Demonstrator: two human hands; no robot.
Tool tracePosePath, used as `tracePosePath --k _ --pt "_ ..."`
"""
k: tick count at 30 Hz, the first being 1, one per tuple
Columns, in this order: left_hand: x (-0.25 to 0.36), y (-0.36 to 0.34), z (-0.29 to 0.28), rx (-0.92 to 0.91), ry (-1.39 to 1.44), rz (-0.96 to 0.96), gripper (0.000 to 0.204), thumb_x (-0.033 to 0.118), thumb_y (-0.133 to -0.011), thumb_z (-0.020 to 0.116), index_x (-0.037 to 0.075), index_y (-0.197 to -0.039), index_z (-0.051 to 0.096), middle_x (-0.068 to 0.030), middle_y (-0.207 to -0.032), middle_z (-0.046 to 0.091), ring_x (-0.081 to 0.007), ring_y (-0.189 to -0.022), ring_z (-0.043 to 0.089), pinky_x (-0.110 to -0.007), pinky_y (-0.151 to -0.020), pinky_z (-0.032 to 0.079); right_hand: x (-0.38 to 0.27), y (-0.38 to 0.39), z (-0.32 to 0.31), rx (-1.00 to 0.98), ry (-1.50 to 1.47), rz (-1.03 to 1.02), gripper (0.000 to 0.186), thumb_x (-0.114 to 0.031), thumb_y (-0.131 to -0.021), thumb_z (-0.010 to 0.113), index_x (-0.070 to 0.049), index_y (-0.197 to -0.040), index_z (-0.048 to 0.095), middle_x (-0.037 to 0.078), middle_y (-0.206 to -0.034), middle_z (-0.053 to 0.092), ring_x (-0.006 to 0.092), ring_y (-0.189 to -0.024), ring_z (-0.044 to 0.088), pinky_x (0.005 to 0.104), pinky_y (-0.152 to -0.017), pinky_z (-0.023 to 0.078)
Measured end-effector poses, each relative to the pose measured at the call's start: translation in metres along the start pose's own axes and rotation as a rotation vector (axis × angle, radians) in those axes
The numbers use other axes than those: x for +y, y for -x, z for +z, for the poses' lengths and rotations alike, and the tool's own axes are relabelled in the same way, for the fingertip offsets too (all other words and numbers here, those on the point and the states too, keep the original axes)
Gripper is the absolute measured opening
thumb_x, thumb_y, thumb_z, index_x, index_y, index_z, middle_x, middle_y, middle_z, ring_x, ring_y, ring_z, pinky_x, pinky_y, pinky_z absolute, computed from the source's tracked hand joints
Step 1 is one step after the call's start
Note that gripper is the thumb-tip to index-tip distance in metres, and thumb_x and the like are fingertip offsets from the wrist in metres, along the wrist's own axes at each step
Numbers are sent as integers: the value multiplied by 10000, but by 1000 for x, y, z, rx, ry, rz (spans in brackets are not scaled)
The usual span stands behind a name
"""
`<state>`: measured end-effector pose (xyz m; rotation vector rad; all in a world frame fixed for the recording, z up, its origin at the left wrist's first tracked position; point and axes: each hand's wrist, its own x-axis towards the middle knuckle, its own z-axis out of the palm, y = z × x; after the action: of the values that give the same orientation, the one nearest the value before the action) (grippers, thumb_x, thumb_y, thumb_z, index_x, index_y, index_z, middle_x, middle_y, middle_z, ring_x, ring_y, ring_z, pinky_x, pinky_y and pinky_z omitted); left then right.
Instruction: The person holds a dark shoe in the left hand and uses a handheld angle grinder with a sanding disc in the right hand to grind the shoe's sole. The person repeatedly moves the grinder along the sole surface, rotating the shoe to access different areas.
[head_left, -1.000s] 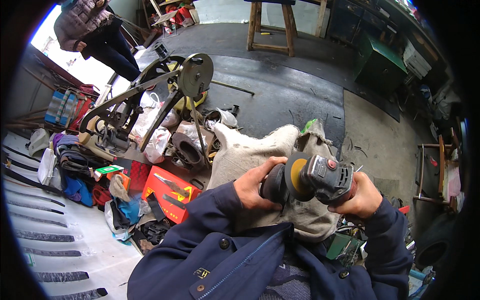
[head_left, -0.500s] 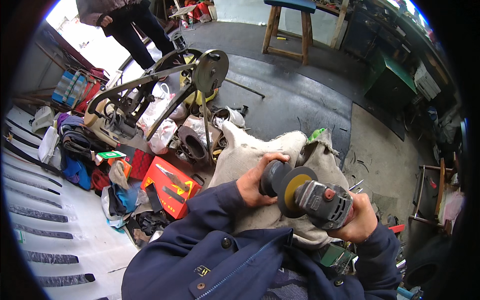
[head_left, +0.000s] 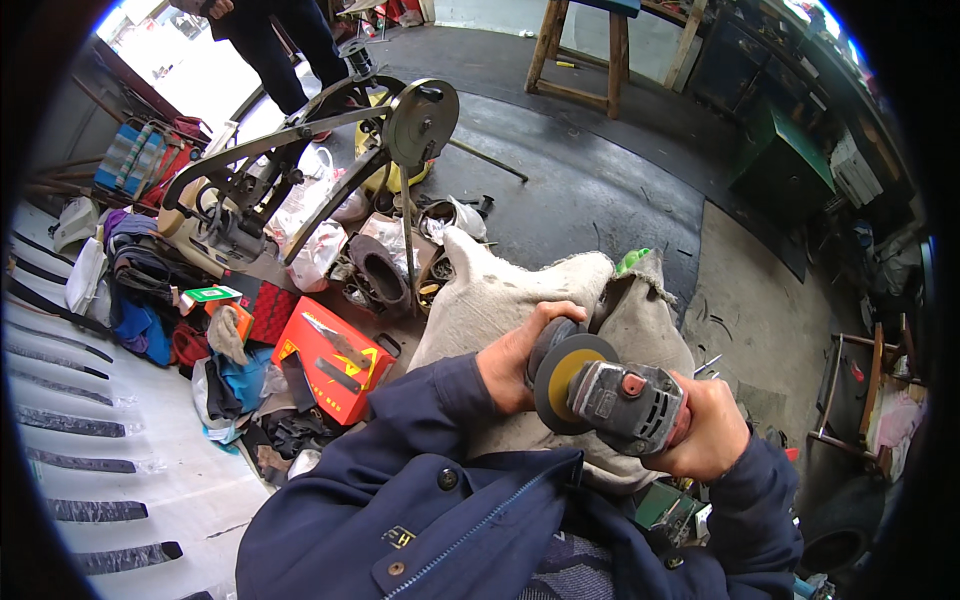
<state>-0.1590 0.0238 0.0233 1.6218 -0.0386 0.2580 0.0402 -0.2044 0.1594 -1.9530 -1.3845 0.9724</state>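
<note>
My left hand (head_left: 506, 372) is closed around a dark grey piece with a rounded end (head_left: 549, 342), its kind partly hidden by the disc and my fingers. In my right hand (head_left: 714, 428) is an angle grinder (head_left: 628, 402) with a worn grey body and a red button. Its round disc (head_left: 556, 386), yellowish on the face toward the tool, overlaps the dark piece in view. Whether they touch I cannot tell. Both hands are above a beige cloth (head_left: 508, 290) spread over my lap.
A hand-cranked sewing machine (head_left: 238, 235) stands at the left. Near it lie a red-orange box (head_left: 330, 375), bags and loose cloths. Dark strips (head_left: 85, 510) line a white surface at far left. A wooden stool (head_left: 610, 65) and a person's legs (head_left: 285, 55) are farther back.
The grinder has shifted slightly left toward my left hand, so its disc covers more of the dark piece. My left hand keeps its hold. The view has shifted a little.
</note>
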Motion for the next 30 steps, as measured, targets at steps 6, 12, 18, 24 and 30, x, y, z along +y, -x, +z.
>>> tracePosePath --k 6,12,18,24,30 --pt "-4 -1 0 -16 -59 46 1112 6 -808 978 107 -1658 268 -135 -1477 613 -239 -1405 608 -418 -1228 464 5 -3 -5 -39 -139 70 549 -168 -665 958 -15 -1156 767 154 -936 819 238 -840 810 362 -845 636" --pt "-7 1 4 -14 -147 53 1053 -76 -846 863 97 -1667 227 -148 -1493 613 -279 -1427 614 -418 -1237 455 15 -7 -13 -50 -161 149 430 -87 -715 917 51 -1090 758 85 -911 813 100 -829 702 323 -838 614" --pt "-8 0 8 33 -117 72 1003 -40 -796 847 136 -1632 321 -177 -1410 639 -362 -1352 681 -444 -1150 526 12 2 -11 -16 -337 139 416 -77 -714 930 45 -1075 762 43 -914 787 96 -837 684 312 -829 605" --pt "-6 -1 8 23 -141 86 1011 -44 -791 857 145 -1631 326 -177 -1393 646 -358 -1336 690 -443 -1117 545 0 4 -11 -110 -281 165 410 -68 -712 936 50 -1059 753 47 -926 798 79 -850 684 303 -827 604" --pt "-5 4 11 34 -192 30 1028 -36 -777 864 158 -1635 332 -190 -1424 635 -428 -1339 685 -470 -1098 564 3 4 -11 -93 -452 254 387 3 -720 905 68 -1067 747 17 -974 797 64 -885 661 293 -838 594"
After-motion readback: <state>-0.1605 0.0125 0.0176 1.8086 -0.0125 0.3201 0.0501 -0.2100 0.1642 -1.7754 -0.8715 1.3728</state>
